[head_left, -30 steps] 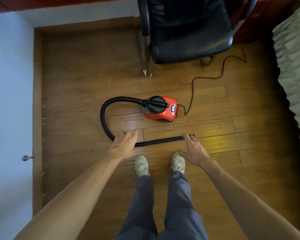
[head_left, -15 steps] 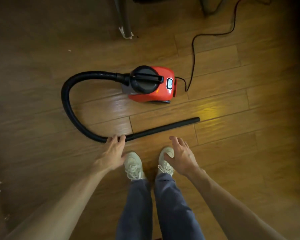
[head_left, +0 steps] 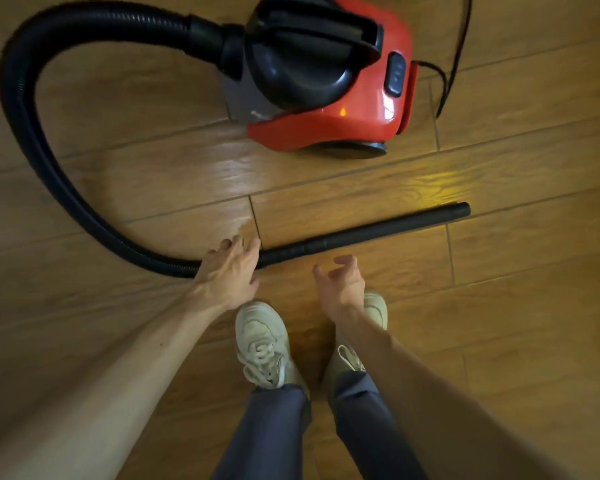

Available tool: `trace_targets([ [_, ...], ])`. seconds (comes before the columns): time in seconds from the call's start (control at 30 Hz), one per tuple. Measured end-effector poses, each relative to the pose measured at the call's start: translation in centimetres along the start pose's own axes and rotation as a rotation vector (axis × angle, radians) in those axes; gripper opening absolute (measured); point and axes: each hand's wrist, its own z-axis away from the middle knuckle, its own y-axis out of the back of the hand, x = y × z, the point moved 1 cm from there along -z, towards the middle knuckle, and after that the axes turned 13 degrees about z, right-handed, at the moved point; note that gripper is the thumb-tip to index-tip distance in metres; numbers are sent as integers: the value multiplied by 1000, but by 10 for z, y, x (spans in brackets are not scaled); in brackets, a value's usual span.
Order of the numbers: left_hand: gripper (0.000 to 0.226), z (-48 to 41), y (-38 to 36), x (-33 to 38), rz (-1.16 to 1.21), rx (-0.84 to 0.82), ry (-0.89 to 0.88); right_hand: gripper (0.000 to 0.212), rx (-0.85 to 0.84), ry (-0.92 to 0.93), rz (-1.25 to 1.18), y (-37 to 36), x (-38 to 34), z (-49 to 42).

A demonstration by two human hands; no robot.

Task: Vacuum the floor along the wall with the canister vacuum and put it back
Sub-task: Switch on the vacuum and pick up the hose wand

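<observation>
Above pale sneakers (head_left: pixel 262 341), the right hand (head_left: pixel 343 282) hangs loosely curled, empty, just short of the wand (head_left: pixel 364 232). The left hand (head_left: pixel 231 268) spreads its fingers (head_left: pixel 253 247) over the wand's left end — likely to lift it. Beyond, the hose (head_left: pixel 25 133) loops to the red canister vacuum (head_left: pixel 326 126) on the floorboards (head_left: pixel 499 306).

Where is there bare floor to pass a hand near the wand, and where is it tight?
Bare floor lies inside the loop, bordered by the hose, the canister and the wand, and right of the right shoe, on the wand's near side. It is crowded where hose meets wand: the left hand, right hand and left shoe cluster there.
</observation>
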Motion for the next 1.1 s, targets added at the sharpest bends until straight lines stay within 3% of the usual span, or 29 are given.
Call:
trace_targets([
  [0.23,46,-50,-51,-23,-38,1,9,55,-39,-396,-453,-57,-12,-75],
  [0.47,36,-65,-65,-33,-29,-38,24,50,-8,-544,-616,-76,-11,-107],
  [0.57,26,-57,-58,-29,16,-36,1,49,18,-567,-631,-69,-11,-97],
  [0.87,31,31,10,32,207,-11,-40,55,146,-550,-738,11,-30,2],
  [1.1,44,110,73,84,254,94,-84,39,294,-346,-712,101,-64,109],
])
